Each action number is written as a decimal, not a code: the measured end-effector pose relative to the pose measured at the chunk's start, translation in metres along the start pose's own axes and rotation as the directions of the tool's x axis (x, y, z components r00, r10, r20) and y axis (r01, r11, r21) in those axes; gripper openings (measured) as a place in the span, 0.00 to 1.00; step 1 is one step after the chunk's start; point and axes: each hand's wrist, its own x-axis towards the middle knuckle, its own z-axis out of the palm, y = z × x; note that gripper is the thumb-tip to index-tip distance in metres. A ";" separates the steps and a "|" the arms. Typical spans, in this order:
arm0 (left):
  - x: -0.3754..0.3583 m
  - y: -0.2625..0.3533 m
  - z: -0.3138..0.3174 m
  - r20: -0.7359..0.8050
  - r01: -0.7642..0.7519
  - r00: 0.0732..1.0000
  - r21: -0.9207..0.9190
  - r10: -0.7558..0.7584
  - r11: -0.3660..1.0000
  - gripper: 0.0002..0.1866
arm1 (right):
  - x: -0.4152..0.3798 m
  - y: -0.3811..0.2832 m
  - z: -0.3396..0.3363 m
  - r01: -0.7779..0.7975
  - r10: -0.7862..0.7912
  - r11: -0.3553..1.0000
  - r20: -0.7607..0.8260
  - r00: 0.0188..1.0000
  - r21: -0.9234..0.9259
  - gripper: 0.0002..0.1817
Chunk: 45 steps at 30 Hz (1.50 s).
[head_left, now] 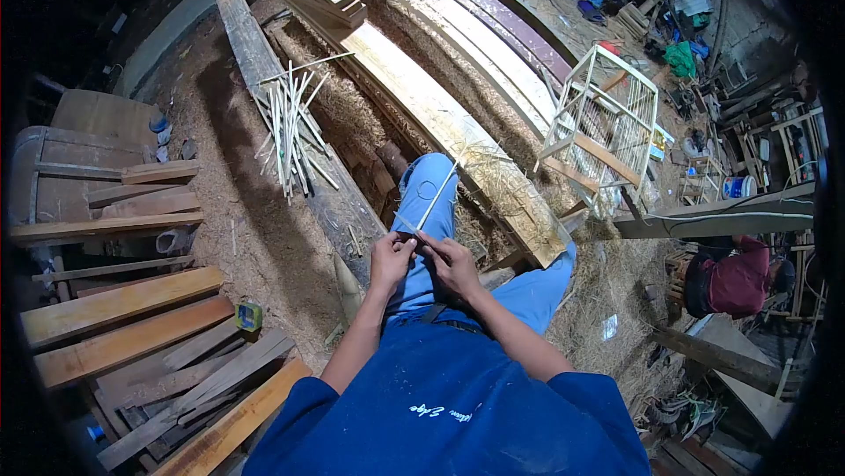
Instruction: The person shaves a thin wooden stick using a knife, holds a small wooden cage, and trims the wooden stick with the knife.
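Note:
Above my lap, my left hand is closed with its fingertips pinched near a thin blade-like piece. Close beside it on the right, my right hand is closed round the lower end of a thin pale stick. The stick slants up over my raised knee, and the blade-like piece crosses it near its lower end. Which hand grips the blade-like piece is too small to tell. A loose bundle of similar sticks lies on the grey plank to the upper left.
A long board with shavings on it runs past my knee. A white slatted frame stands at the upper right. Wooden pieces and a tape measure lie on the left. Two other people sit at the right and upper right.

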 end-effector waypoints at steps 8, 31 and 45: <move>0.003 0.016 -0.017 0.228 0.281 0.935 -0.013 -0.270 0.960 0.13 | 0.002 0.002 -0.001 -0.042 0.043 0.999 0.048 0.998 -0.026 0.22; 0.000 0.000 -0.007 0.216 0.325 0.929 -0.094 -0.299 0.941 0.18 | 0.000 0.009 -0.004 -0.266 0.267 0.957 0.008 0.964 0.118 0.16; -0.005 0.000 0.001 0.136 0.323 0.941 -0.088 -0.309 0.942 0.19 | 0.006 0.002 -0.026 -0.297 0.310 0.950 0.170 0.935 -0.099 0.18</move>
